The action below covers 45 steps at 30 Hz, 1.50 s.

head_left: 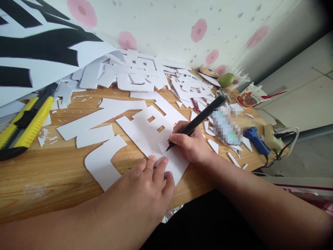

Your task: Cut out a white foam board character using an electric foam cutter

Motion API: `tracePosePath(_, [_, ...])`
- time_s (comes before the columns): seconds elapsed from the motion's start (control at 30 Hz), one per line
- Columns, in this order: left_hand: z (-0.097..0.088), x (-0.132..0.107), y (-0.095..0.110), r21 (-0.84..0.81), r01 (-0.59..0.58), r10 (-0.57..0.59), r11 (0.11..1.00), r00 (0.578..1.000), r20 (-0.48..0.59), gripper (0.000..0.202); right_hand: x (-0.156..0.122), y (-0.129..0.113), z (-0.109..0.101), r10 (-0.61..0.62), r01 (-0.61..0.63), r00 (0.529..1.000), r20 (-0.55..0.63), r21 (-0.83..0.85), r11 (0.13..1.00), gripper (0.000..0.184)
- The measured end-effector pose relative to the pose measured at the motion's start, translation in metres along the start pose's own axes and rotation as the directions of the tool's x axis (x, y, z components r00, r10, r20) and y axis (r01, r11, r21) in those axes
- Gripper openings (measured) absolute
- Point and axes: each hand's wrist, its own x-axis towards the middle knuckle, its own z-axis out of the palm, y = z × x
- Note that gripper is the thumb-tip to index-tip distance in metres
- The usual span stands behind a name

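Note:
A white foam-board piece (149, 133) with small rectangular holes lies flat on the wooden table. My left hand (149, 184) rests on its near edge, fingers spread and pressing down. Gripped like a pen in my right hand (188, 144) is a black pen-style knife (201, 116). It slants down to the left, and its thin, pale, blade-like tip touches the board just beyond my left fingertips. Left of the board are a curved white cutout (101, 161) and a long white strip (96, 118).
A yellow box cutter (27, 118) is at the left, beside a black-and-white striped sheet (44, 52). Cut white pieces (137, 71) are heaped along the wall. To the right are a pixelated object (227, 126), a blue glue gun (256, 140), a power strip (272, 137) and a paper cup (249, 95).

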Motion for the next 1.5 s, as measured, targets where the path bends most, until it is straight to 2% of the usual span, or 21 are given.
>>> tracePosePath(0.13, [0.004,-0.002,0.001,0.005,-0.006,0.006,1.000,0.999,-0.041,0.040,0.000,-0.003,0.001,0.002,-0.002,1.000,0.002,-0.044,0.999,0.021])
tracePosePath(0.43, [0.005,0.000,0.000,-0.015,-0.019,0.018,1.000,0.999,-0.031,0.045,0.000,-0.020,0.010,-0.007,0.008,1.000,0.004,-0.163,0.987,0.022])
tracePosePath(0.63, [0.004,0.002,0.000,0.020,-0.007,0.007,1.000,1.000,-0.029,0.036,0.003,-0.011,0.006,-0.007,0.007,1.000,-0.003,-0.121,0.993,0.022])
tracePosePath(0.83, [-0.003,0.003,-0.003,0.035,-0.021,0.019,0.999,0.999,0.046,0.041,0.005,0.008,-0.004,-0.041,0.041,0.998,-0.042,0.002,0.999,0.021])
tracePosePath(1.0, [-0.018,0.005,-0.004,0.027,-0.038,0.034,0.999,0.991,0.129,0.040,0.004,0.009,-0.003,-0.037,0.037,0.999,-0.033,0.002,0.999,0.022])
tracePosePath(1.23, [0.001,0.001,0.001,0.006,0.005,-0.004,1.000,0.999,-0.047,0.036,0.004,0.006,-0.003,-0.029,0.029,1.000,0.002,0.029,0.999,0.022])
tracePosePath(1.33, [0.001,0.000,0.001,0.007,-0.002,0.002,1.000,0.998,-0.057,0.035,0.004,0.002,-0.003,-0.019,0.019,1.000,0.018,-0.007,1.000,0.021])
tracePosePath(1.5, [0.000,0.000,-0.001,0.006,-0.018,0.018,1.000,1.000,0.003,0.039,0.002,-0.013,0.004,-0.020,0.021,1.000,0.011,-0.143,0.989,0.022])
